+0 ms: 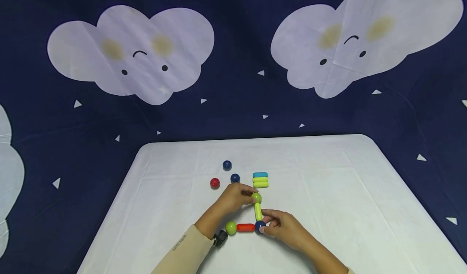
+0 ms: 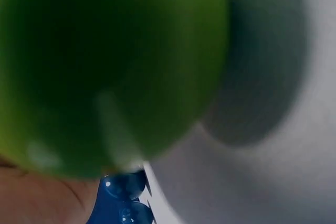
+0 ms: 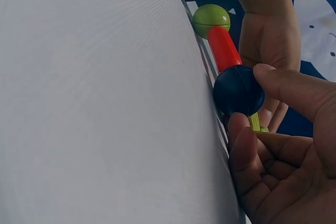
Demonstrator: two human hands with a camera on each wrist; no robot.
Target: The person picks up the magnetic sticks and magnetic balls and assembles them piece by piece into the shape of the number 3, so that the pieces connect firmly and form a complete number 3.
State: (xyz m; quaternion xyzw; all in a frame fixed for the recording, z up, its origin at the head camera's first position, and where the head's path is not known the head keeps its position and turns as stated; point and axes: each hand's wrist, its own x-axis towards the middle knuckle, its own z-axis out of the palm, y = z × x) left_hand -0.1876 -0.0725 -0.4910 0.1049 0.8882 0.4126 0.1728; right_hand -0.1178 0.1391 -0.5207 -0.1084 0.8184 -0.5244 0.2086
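The left hand (image 1: 235, 198) reaches in from the lower left, its forearm slanting up in a beige sleeve (image 1: 184, 251), with thumb and fingers pinched on a green ball (image 1: 257, 198) at the far end of a yellow-green rod (image 1: 258, 212). The right hand (image 1: 286, 228) comes from the lower right, clamped on a dark blue ball (image 1: 258, 226) at that rod's near end, thumb against one side and curled fingertips against another. From this blue corner ball a red rod (image 1: 246, 227) runs left to a second green ball (image 1: 231, 227), so the joined pieces form an L between the two forearms. A black wrist device (image 1: 220, 238) sits just beside that second green ball; whether they touch I cannot tell. Just past the left hand's knuckles lies a loose blue ball (image 1: 235, 178), with a red ball (image 1: 215, 183) to its left and another blue ball (image 1: 227, 165) farther back. Near the pinched green ball, a blue rod (image 1: 260, 174) and two yellow-green rods (image 1: 260, 182) lie side by side. White tabletop (image 1: 346, 185) spreads widely right of the right hand; its far edge lies well beyond the rods, against a dark blue backdrop (image 1: 240, 43).
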